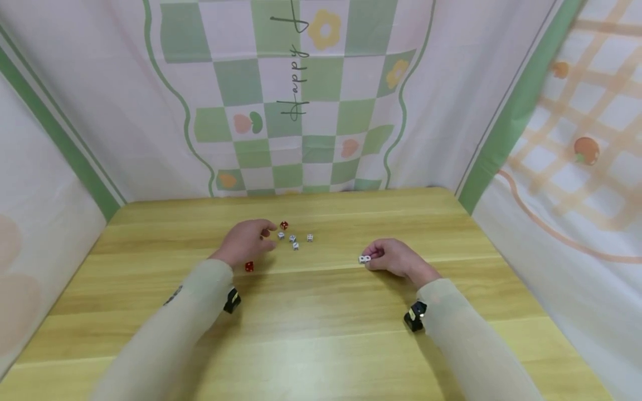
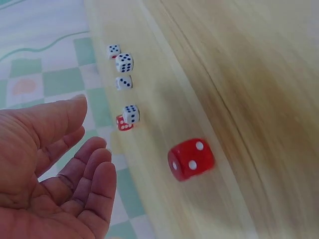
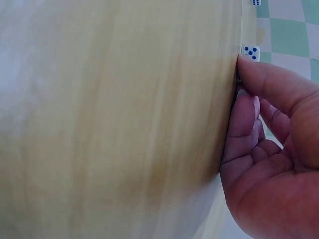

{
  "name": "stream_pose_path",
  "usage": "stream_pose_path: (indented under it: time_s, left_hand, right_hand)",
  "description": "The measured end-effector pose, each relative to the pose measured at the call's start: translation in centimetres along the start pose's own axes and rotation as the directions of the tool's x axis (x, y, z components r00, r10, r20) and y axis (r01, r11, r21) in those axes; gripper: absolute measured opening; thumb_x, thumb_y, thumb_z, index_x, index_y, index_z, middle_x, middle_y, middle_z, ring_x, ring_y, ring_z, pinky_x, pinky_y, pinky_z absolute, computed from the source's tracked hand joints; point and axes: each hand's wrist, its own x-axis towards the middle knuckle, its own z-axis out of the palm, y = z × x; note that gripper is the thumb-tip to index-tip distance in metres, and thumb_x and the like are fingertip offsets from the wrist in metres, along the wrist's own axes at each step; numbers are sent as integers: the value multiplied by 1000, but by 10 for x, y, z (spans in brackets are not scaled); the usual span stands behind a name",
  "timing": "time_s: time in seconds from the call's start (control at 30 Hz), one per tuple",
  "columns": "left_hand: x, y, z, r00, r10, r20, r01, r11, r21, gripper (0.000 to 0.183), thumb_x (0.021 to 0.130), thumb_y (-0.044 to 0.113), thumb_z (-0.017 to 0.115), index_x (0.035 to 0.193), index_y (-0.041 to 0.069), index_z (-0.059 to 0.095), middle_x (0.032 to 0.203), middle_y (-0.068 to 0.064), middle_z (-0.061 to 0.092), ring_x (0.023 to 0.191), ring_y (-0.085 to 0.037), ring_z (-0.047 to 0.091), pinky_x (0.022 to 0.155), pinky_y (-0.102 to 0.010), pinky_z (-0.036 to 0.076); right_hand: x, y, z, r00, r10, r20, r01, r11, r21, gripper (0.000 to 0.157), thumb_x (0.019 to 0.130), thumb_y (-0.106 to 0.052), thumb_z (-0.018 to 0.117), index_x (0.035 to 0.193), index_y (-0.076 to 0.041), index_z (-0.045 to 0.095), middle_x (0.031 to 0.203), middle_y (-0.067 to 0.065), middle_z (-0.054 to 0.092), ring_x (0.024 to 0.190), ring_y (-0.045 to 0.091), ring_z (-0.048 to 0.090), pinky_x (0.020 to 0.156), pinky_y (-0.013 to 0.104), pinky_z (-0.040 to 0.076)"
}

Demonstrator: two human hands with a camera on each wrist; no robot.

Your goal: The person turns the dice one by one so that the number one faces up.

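Note:
My left hand [image 1: 248, 240] hovers over the table's left half, thumb and loosely bent fingers apart, holding nothing. Just past its fingertips lies a red die [image 1: 284, 225], beside a loose group of several white dice [image 1: 292, 238] with dark pips. Another red die [image 1: 249, 267] lies below that hand; it looks large in the left wrist view, showing white pips. My right hand [image 1: 398, 259] pinches at two white dice [image 1: 364, 259] set side by side on the table. In the right wrist view one white die [image 3: 250, 53] shows beyond the thumb tip; the fingers hide the grip itself.
The wooden table [image 1: 311, 323] has light yellow grain. Behind it hangs a green-and-white checked curtain [image 1: 321, 117], with more cloth at both sides. A black wrist camera [image 1: 232, 301] sits on the left sleeve, and another camera [image 1: 415, 316] on the right.

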Motion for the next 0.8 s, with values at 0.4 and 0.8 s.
stream_pose_path:
  time_s: [0.4, 0.8]
  left_hand:
    - [23, 5, 13, 999, 21, 30, -25, 993, 117, 44, 99, 11, 68, 143, 8, 62, 141, -15, 65, 131, -35, 60, 112, -52, 45]
    - [34, 9, 24, 999, 24, 48, -33, 980, 198, 45, 97, 6, 69, 141, 7, 63, 144, -13, 64, 136, -36, 57, 117, -51, 41]
  right_hand:
    - [0, 0, 0, 1000, 7, -6, -7, 1000, 10, 19, 92, -10, 78, 109, -3, 72, 99, 6, 70, 90, 16, 60, 84, 30, 48]
    - [0, 0, 0, 999, 32, -4, -31, 999, 22, 19, 92, -9, 77, 109, -3, 72, 99, 5, 69, 90, 18, 59, 85, 32, 48]
